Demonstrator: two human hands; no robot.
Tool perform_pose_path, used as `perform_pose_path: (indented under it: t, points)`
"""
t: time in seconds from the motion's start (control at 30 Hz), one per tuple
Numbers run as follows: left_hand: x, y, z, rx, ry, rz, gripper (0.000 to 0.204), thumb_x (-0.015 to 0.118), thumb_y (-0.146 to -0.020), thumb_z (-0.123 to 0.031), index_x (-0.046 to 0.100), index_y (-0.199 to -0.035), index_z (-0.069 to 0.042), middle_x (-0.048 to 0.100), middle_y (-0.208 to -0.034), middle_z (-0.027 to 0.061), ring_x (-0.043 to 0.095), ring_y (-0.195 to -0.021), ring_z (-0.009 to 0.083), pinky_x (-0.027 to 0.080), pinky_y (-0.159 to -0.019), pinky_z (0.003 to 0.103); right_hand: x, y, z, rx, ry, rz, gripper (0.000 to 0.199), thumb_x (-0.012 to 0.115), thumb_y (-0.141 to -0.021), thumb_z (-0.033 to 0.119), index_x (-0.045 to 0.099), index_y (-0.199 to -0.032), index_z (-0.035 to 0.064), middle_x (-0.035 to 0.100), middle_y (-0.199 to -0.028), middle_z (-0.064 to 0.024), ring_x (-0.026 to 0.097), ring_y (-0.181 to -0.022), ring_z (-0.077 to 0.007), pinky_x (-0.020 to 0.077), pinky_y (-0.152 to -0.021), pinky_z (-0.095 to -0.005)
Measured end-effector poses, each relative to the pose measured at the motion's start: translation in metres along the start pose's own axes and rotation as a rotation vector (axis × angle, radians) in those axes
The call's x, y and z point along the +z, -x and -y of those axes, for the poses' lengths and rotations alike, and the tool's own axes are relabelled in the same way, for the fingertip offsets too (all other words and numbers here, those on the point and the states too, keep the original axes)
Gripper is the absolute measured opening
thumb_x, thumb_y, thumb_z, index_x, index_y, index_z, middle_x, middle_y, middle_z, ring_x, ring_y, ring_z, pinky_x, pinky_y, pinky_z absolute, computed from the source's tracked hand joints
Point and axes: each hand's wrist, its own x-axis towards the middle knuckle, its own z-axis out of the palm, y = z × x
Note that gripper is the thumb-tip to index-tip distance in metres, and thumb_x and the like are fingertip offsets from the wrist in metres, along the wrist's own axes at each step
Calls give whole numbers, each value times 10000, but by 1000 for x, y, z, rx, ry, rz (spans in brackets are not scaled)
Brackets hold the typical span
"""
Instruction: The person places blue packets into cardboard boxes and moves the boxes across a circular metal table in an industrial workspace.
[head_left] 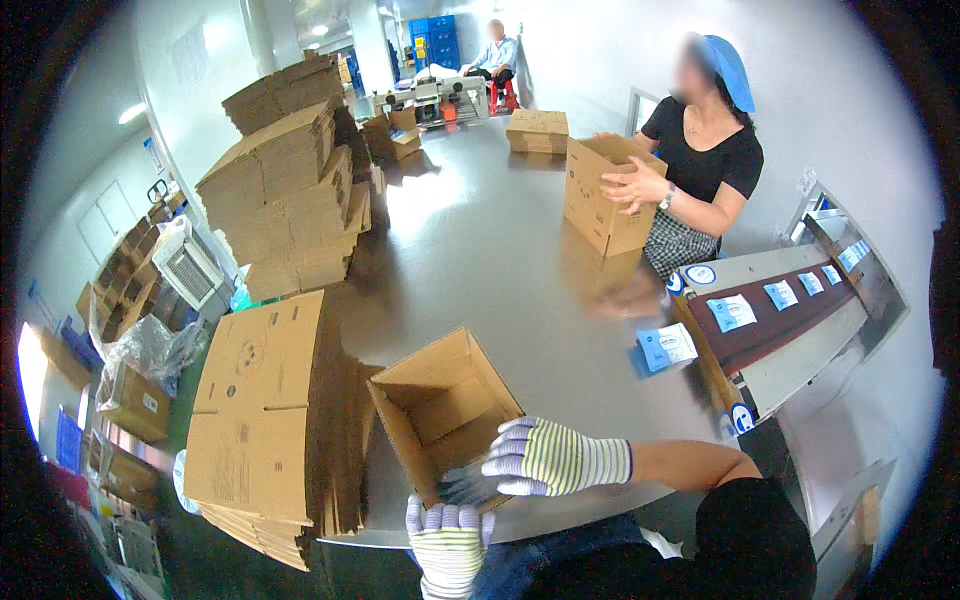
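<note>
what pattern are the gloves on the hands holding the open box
White knit gloves with thin yellow-green stripes, on the right hand and left hand; only the head view shows them.

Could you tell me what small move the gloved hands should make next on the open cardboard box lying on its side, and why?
Probably fold the near flap shut. The cardboard box lies on its side on the steel table, its mouth open toward the person; the right hand rests on its near edge and the left hand sits just below, so both are placed to press flaps in.
</note>
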Motion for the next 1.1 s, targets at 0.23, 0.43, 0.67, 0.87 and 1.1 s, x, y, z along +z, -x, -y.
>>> perform_pose_path:
  t: [0.23,0.43,0.67,0.87,1.1]
  points:
    - [1,-2,-4,-93,-118,-57,213,606,-773,-283,459,-720,-138,420,-661,41,475,-675,240,379,-965,501,-53,47,-25,165,195,-22,423,640,-834,333,571,-1161,75,595,-1151,-143,555,-1091,-333,443,-927,-443]
    - [6,-4,-11,-125,-113,-58,151,605,-731,-180,476,-729,-102,442,-636,75,478,-637,270,369,-980,536,-131,176,-147,694,594,265,372,582,-832,363,649,-1055,73,644,-919,-226,628,-848,-364,497,-750,-470]
    - [16,3,-4,-96,-149,-83,118,552,-785,-189,460,-813,-120,432,-721,60,455,-696,256,361,-1009,549,-215,250,-178,1398,560,266,435,597,-847,367,632,-1122,32,629,-1118,-211,590,-1063,-352,456,-923,-428]
    - [14,0,-6,-135,-131,-100,99,569,-738,-147,496,-788,-104,492,-683,78,516,-701,278,374,-977,545,-180,282,-262,1300,129,218,370,627,-835,224,602,-1165,60,640,-950,-142,617,-813,-272,495,-761,-367]
    - [10,2,-7,-138,-142,-74,139,575,-778,-190,486,-821,-92,469,-706,87,499,-706,290,368,-980,551,-132,227,-288,1110,161,1034,650,735,-650,288,567,-1223,31,643,-1089,-183,623,-965,-296,476,-847,-402]
